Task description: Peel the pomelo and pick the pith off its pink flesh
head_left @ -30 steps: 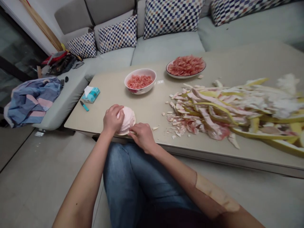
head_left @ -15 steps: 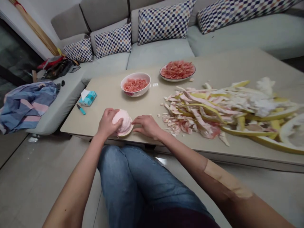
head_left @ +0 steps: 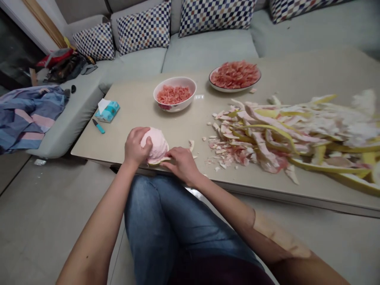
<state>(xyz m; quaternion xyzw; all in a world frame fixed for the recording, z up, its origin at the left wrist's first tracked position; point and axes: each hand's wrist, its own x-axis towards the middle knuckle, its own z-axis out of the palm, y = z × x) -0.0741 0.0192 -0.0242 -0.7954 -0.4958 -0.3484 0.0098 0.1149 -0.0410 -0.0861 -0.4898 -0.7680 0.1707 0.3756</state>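
A partly peeled pomelo (head_left: 157,142), pale pink and white, rests at the table's front edge. My left hand (head_left: 136,146) is closed around its left side, with the thumb across the front. At its lower right, my right hand (head_left: 183,164) pinches a strip of pomelo peel (head_left: 161,160), yellow at its rim and still joined to the fruit. Small white peel scraps (head_left: 191,145) lie just behind my right hand.
A bowl (head_left: 190,101) and a plate (head_left: 211,81) of pink pomelo pulp stand behind. Heaped peel (head_left: 267,130) covers the table's right side. On the left lie a tissue pack (head_left: 109,113) and a small teal-handled knife (head_left: 99,126). A sofa (head_left: 208,49) runs behind the table (head_left: 130,91).
My right hand has closed in on the pomelo's lower right and now pulls a strip of peel slightly away. A peel scrap behind that hand has come into sight. The camera view has shifted.
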